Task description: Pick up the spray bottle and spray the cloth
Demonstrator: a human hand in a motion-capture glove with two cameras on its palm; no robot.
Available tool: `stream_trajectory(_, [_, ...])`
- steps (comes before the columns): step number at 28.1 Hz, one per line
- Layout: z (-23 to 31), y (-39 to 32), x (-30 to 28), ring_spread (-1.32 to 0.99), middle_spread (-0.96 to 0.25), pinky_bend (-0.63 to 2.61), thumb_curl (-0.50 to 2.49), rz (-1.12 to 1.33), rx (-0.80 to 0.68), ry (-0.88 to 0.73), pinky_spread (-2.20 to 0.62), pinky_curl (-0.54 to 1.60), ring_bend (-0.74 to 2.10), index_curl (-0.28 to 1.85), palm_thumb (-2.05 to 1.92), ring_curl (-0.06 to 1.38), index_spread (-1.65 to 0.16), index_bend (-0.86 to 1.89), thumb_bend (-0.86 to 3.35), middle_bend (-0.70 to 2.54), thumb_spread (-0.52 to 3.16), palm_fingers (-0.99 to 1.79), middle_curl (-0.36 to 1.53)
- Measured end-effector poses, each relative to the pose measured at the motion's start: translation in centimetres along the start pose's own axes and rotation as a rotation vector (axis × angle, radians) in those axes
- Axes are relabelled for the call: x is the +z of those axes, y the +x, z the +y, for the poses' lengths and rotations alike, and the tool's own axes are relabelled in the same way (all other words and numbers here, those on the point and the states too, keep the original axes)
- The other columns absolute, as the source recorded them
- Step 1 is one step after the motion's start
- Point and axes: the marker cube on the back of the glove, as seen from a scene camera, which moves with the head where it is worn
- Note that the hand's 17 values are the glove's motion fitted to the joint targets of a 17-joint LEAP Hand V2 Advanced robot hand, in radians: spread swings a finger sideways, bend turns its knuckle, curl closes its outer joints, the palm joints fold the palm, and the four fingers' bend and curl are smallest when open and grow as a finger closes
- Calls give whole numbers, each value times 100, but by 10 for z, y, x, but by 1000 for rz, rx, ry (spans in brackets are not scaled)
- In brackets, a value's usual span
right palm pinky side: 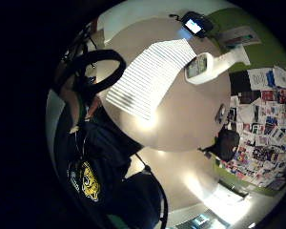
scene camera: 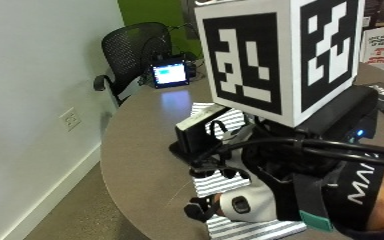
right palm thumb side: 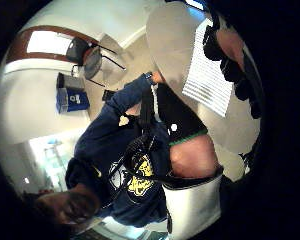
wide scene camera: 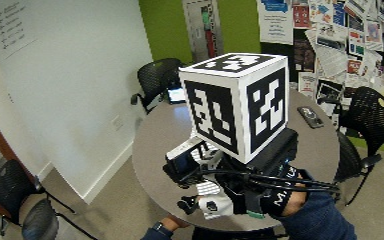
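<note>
Round table (scene camera: pixel 139 150) is carrying a striped cloth (right palm pinky side: pixel 148 76) lying flat near the person's edge. White spray bottle (right palm pinky side: pixel 209 64) is lying on the table just beside the cloth's far end, w/ a small lit screen (scene camera: pixel 169 73) sitting beyond. Gloved right hand (scene camera: pixel 292 195) is hovering above the cloth; can't tell how its fingers are sitting

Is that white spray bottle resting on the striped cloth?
Touching: in the little-finger-side palm view, the spray bottle lies across the striped cloth's edge on the table.
</note>
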Motion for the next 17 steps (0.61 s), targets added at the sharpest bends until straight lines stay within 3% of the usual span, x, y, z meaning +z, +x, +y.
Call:
stream_trajectory(7, [1, 0, 0, -16, -7, 67, 14, 7, 13, 7, -25, 26, 60, 12, 42, 25, -24, 9, 27, 37, 82, 116, 20])
stream_trajectory(17, [2, 12, 1, -18, -9, 67, 21, 4, 25, 20, -29, 33, 60, 15, 44, 33, -29, 7, 24, 37, 111, 111, 29])
